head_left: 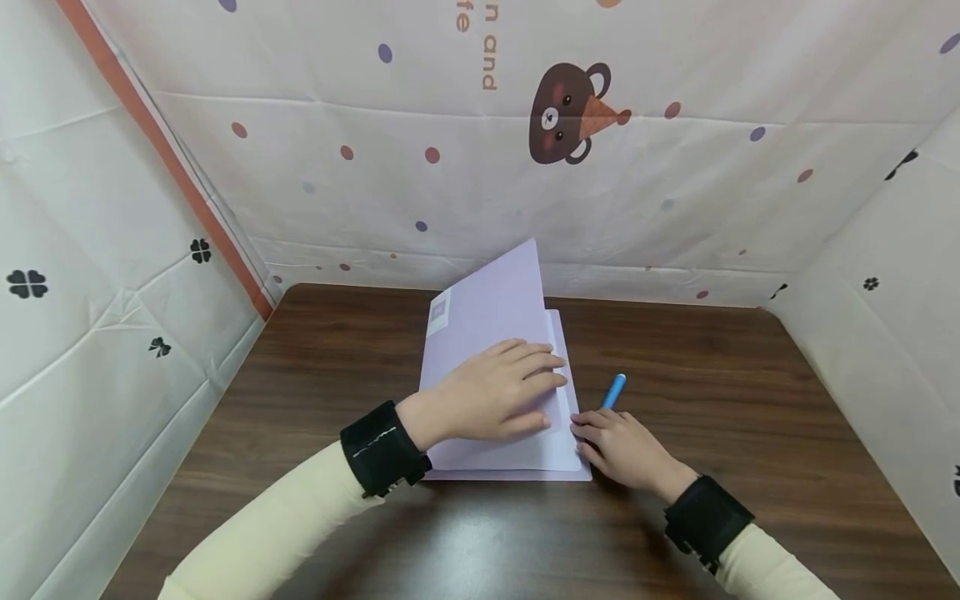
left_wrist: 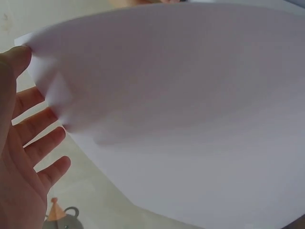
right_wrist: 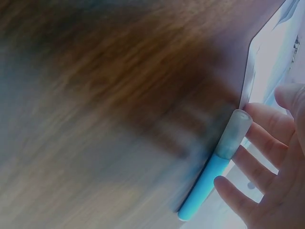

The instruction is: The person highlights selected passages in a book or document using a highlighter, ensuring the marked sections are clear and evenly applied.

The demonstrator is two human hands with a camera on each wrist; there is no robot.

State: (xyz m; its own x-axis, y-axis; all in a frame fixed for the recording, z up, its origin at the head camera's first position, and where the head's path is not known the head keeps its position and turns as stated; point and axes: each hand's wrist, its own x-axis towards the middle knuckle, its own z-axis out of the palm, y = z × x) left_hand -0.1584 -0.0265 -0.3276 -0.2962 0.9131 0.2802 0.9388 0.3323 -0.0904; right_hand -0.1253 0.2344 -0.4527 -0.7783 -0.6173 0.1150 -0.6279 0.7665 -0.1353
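A lilac folder [head_left: 487, 312] lies on the wooden table with its front cover raised at the far right corner. My left hand [head_left: 498, 392] is on the cover near its right edge, fingers extended. In the left wrist view, the thumb and fingertips [left_wrist: 50, 138] meet the edge of a bowed pale sheet [left_wrist: 181, 95]. Beside the folder's right edge, my right hand [head_left: 626, 450] has its fingers loosely extended. A blue pen [head_left: 614, 392] with a translucent end lies along its fingertips [right_wrist: 226, 183]; whether they press on it I cannot tell.
A dark wood table [head_left: 337, 367] extends around the folder. Patterned white cloth [head_left: 322, 192] hangs behind and at both sides. The folder's cover bears a small white label [head_left: 438, 313] at the upper left.
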